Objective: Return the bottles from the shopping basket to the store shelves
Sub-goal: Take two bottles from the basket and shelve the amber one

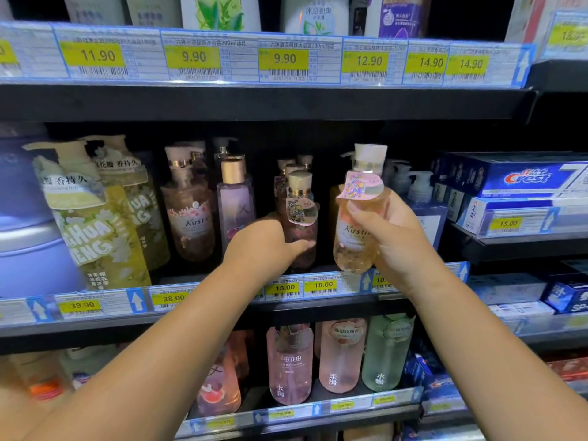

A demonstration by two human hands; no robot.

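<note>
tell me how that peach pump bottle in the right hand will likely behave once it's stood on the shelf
The peach bottle looks nearly full of liquid, so probably heavy for its size. It is tall and narrow with a pump on top, so it may tip if nudged. Its smooth clear plastic could be slippery in the right hand, though probably not fragile.

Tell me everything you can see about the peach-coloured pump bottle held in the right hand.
The clear peach-coloured plastic pump bottle holds pale orange liquid with small flecks. It has a cream pump head wrapped in film, a gold collar and a pink floral hang tag at the neck. A white label reads "Kustie" in script. It is roughly upright, leaning slightly, held in front of the middle shelf above the 18.00 price tag. The right hand grips its right side, thumb across the front. The left hand does not touch it.
</note>
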